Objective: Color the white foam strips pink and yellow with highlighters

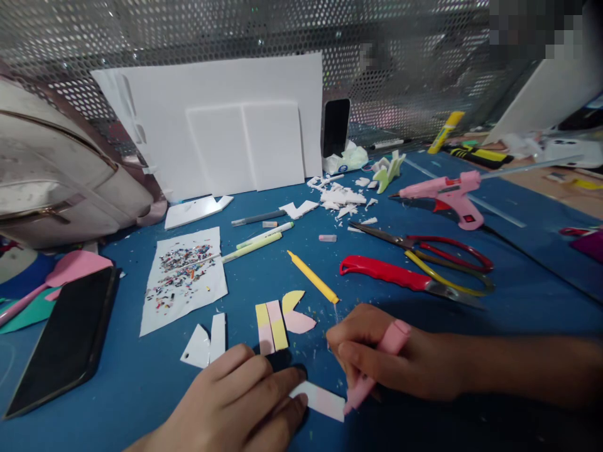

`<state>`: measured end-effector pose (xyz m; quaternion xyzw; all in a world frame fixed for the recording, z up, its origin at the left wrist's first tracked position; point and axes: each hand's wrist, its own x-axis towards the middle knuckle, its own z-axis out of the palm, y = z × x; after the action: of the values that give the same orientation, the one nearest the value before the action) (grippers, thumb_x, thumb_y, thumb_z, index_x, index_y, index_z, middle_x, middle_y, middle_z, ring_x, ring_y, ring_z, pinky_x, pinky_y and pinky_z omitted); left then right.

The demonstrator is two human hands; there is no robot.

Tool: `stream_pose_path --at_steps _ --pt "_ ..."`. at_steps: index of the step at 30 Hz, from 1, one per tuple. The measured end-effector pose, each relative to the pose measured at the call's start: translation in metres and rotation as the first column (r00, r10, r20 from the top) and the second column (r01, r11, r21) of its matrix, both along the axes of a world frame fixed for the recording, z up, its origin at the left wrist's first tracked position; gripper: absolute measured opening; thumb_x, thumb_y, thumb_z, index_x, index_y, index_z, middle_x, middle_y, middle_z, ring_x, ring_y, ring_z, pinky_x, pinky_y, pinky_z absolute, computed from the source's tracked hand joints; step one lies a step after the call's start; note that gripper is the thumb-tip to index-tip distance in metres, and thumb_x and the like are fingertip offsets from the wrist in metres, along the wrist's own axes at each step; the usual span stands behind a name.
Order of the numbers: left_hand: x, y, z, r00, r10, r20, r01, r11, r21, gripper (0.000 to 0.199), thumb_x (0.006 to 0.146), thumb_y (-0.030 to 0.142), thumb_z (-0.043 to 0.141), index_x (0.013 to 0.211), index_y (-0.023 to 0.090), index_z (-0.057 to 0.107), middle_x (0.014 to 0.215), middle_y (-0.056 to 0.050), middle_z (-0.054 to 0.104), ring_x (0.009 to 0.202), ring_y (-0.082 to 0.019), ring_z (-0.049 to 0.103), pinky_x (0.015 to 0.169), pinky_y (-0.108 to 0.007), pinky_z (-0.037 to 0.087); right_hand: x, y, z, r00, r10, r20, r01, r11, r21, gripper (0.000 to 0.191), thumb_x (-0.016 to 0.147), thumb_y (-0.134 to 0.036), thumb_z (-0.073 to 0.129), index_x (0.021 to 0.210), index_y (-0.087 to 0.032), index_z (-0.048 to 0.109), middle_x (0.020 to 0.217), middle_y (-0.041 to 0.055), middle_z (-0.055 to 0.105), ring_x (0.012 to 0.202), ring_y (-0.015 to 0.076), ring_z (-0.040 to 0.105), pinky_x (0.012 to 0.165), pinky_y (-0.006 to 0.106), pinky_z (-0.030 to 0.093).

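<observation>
My right hand (384, 351) grips a pink marker (360, 392), its tip low at the right end of a white strip (323, 400). Part of that strip is tinted pale pink. The fingertips of my left hand (240, 402) press on the strip's left end, the fingers lying fairly flat. Just above are two yellow-and-pink strips (272, 327) side by side, with a yellow petal piece (292, 301) and a pink petal piece (300, 322) to their right. A yellow marker (313, 277) lies beyond them. White cut pieces (217, 337) rest above my left hand.
Red-handled cutter (384, 272), pliers (447, 251) and a pink glue gun (450, 193) lie to the right. Paper with colored bits (188, 276), a dark phone (63, 339) and a bag (61, 169) are left. White boards (245, 147) stand behind foam scraps (342, 198).
</observation>
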<state>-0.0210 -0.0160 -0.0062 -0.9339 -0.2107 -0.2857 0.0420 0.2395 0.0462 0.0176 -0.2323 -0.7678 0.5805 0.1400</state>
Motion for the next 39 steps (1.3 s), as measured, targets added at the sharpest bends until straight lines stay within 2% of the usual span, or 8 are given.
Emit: stream_pose_path --at_steps 11,16,19,23,26,30,34,39 --pt "0.0041 0.0015 0.0029 1.000 0.010 0.016 -0.010 1.000 -0.012 0.035 0.105 0.014 0.038 0.099 0.016 0.073 0.112 -0.005 0.072 0.076 -0.017 0.057 0.067 -0.033 0.040 -0.0009 0.0009 0.0039 1.000 0.010 0.003 -0.010 0.999 0.039 0.042 0.102 -0.042 0.044 0.068 -0.017 0.050 0.064 -0.0005 0.054 0.060 0.0122 0.051 0.058 0.024 0.039" --pt "0.0045 0.0017 0.0034 1.000 0.018 0.019 -0.017 1.000 -0.008 0.030 0.103 0.013 0.043 0.099 0.016 0.073 0.111 -0.004 0.073 0.075 -0.016 0.056 0.066 -0.032 0.040 -0.0010 0.0005 0.0039 1.000 -0.002 0.013 0.001 0.999 0.036 0.041 0.102 -0.041 0.043 0.070 -0.016 0.052 0.065 0.0003 0.056 0.062 0.0125 0.053 0.058 0.024 0.040" --pt "0.0044 0.0017 0.0030 1.000 0.014 0.025 -0.013 1.000 -0.007 0.033 0.104 0.014 0.040 0.098 0.016 0.073 0.110 -0.004 0.073 0.075 -0.016 0.056 0.066 -0.032 0.040 -0.0010 0.0001 0.0033 0.999 0.043 0.000 -0.043 0.999 0.016 0.043 0.102 -0.042 0.044 0.069 -0.016 0.053 0.063 -0.0002 0.056 0.059 0.0120 0.052 0.058 0.024 0.040" --pt "0.0048 0.0017 0.0038 1.000 0.018 0.024 -0.018 1.000 -0.011 0.035 0.105 0.014 0.038 0.098 0.017 0.072 0.110 -0.004 0.073 0.076 -0.017 0.056 0.067 -0.032 0.039 -0.0013 -0.0002 0.0029 1.000 0.005 0.002 -0.005 1.000 0.001 0.044 0.102 -0.042 0.042 0.068 -0.016 0.053 0.064 0.0011 0.058 0.060 0.0124 0.055 0.057 0.023 0.040" --pt "0.0056 0.0024 0.0048 0.999 0.013 0.032 -0.012 1.000 -0.011 0.031 0.104 0.014 0.042 0.097 0.016 0.072 0.109 -0.005 0.073 0.074 -0.016 0.056 0.065 -0.032 0.039 -0.0013 0.0000 0.0021 0.999 0.043 -0.031 -0.043 0.999 -0.002 0.047 0.102 -0.044 0.042 0.066 -0.016 0.053 0.060 0.0007 0.059 0.055 0.0117 0.055 0.054 0.023 0.040" --pt "0.0051 0.0032 0.0042 1.000 0.011 0.016 -0.010 1.000 -0.013 0.029 0.103 0.014 0.044 0.098 0.016 0.073 0.111 -0.005 0.073 0.076 -0.017 0.057 0.066 -0.032 0.040 -0.0004 0.0005 -0.0002 0.999 -0.038 -0.022 0.038 0.999 -0.009 0.045 0.103 -0.045 0.043 0.070 -0.016 0.055 0.066 0.0022 0.060 0.061 0.0129 0.056 0.058 0.024 0.043" --pt "0.0041 0.0029 0.0032 1.000 0.005 0.011 -0.005 1.000 -0.005 0.031 0.104 0.014 0.042 0.099 0.017 0.072 0.111 -0.005 0.073 0.075 -0.016 0.057 0.066 -0.031 0.040 0.0003 0.0002 -0.0008 1.000 -0.003 -0.027 0.001 0.999 -0.042 0.050 0.103 -0.047 0.043 0.064 -0.016 0.052 0.062 0.0014 0.059 0.058 0.0121 0.054 0.060 0.025 0.043" --pt "0.0051 0.0018 0.0042 0.999 0.020 0.025 -0.019 1.000 -0.020 0.031 0.104 0.014 0.042 0.100 0.016 0.072 0.109 -0.005 0.073 0.076 -0.016 0.057 0.067 -0.032 0.041 -0.0013 0.0005 0.0026 0.997 -0.062 -0.047 0.060 0.997 -0.046 0.041 0.102 -0.043 0.048 0.073 -0.016 0.055 0.070 0.0016 0.059 0.064 0.0125 0.056 0.060 0.022 0.044"
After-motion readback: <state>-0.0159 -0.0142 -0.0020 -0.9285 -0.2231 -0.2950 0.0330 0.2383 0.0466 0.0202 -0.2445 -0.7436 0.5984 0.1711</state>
